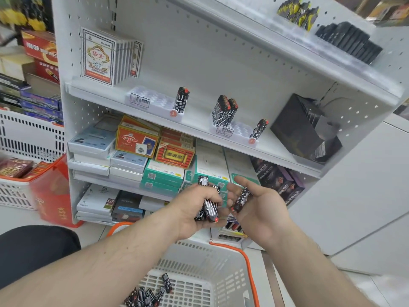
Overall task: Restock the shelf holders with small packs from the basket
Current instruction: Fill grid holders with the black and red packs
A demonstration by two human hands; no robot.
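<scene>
My left hand (190, 207) grips a bunch of small black-and-white patterned packs (209, 204) with red tips, in front of the lower shelves. Beside it, my right hand (261, 207) lies palm up with one star-patterned pack (241, 200) resting across its curled fingers. On the middle shelf stand two white holders: the left holder (152, 100) has one pack (182, 99) at its right end, while the right holder (236, 129) carries a cluster of packs (223, 109) at its back and one pack (259, 128) at its front. The white basket (223, 260) below holds several loose packs (147, 293).
Playing-card boxes (99, 56) stand on the middle shelf at left, and a black display box (303, 127) at right. Stacked boxes fill the lower shelves. A second white basket (20, 173) and a red box (53, 191) stand on the floor at left. My knee shows at bottom left.
</scene>
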